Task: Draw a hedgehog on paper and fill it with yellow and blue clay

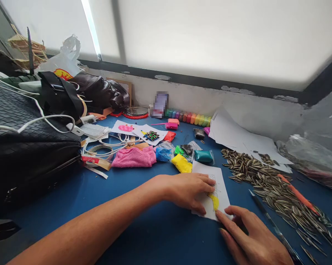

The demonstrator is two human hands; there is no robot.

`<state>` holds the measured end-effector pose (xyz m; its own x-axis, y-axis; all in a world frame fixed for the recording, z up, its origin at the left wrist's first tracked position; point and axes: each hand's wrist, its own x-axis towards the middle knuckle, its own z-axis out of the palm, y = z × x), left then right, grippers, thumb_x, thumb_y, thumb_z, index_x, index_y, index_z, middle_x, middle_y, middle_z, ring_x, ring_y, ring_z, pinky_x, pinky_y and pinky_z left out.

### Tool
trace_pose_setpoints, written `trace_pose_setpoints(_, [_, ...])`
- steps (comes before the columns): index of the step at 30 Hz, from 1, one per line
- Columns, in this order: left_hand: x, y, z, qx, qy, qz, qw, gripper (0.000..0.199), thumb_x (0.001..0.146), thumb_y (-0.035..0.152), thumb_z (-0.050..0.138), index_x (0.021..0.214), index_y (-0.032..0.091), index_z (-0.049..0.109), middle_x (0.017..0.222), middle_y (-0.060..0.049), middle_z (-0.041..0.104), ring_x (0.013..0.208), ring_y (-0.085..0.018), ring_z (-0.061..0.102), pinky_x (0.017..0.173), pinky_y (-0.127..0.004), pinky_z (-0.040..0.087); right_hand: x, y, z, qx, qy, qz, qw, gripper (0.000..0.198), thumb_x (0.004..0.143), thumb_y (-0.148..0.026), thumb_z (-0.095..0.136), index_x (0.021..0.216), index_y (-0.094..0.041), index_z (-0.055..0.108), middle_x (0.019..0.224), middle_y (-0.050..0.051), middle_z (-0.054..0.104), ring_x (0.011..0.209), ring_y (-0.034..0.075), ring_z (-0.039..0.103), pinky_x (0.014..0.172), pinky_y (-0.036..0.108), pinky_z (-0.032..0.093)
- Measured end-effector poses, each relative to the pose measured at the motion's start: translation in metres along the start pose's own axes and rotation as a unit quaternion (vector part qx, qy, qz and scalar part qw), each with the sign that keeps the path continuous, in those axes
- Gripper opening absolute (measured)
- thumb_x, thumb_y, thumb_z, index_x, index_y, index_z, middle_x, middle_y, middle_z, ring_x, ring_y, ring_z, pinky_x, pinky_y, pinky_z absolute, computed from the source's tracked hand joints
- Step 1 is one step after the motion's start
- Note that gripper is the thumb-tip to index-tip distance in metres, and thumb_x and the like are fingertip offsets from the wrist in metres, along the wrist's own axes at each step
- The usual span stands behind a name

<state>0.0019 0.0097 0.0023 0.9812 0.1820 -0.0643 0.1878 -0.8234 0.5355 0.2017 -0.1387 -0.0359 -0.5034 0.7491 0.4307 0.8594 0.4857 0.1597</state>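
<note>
A white sheet of paper (223, 186) with a pencil drawing lies on the blue table. A curved yellow strip of modelling clay (215, 201) covers part of the drawing. My left hand (186, 189) rests on the sheet with its fingers spread, hiding some of the drawing. My right hand (251, 235) is at the sheet's lower right corner. Its index fingertip touches the lower end of the yellow strip, and its other fingers are apart. Just beyond the sheet sit a yellow clay packet (182, 164) and a teal clay packet (204, 156).
A pile of sunflower seeds (251, 173) spreads on the right, beside a pen (273, 222) and an orange stick (298, 195). A pink cloth (134, 157), white cables (108, 149) and a black bag (30, 147) stand left. Clay tubs (192, 118) line the wall.
</note>
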Motion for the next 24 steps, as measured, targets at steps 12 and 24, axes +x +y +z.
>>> trace_pose_setpoints(12, [-0.0001,0.002,-0.0016,-0.001,-0.004,-0.005,1.0,0.054,0.082,0.028,0.071,0.127,0.002,0.055,0.151,-0.02,0.037,0.143,-0.029,0.031,0.117,-0.038,0.027,0.0001,-0.0002,0.002,-0.008,0.007,-0.008,1.0,0.032,0.097,-0.028,0.048,0.119,-0.016,0.067,0.104,0.013,0.065,0.085,0.017,0.066,0.072,0.025,0.056])
trace_pose_setpoints(24, [-0.0007,0.0033,-0.0028,0.006,-0.01,-0.009,1.0,0.055,0.083,0.028,0.071,0.129,0.003,0.054,0.152,-0.019,0.036,0.144,-0.029,0.029,0.117,-0.037,0.028,0.0006,-0.001,0.0009,-0.028,-0.004,-0.011,1.0,0.036,0.098,-0.03,0.045,0.126,-0.013,0.062,0.104,0.013,0.064,0.087,0.019,0.066,0.074,0.028,0.055])
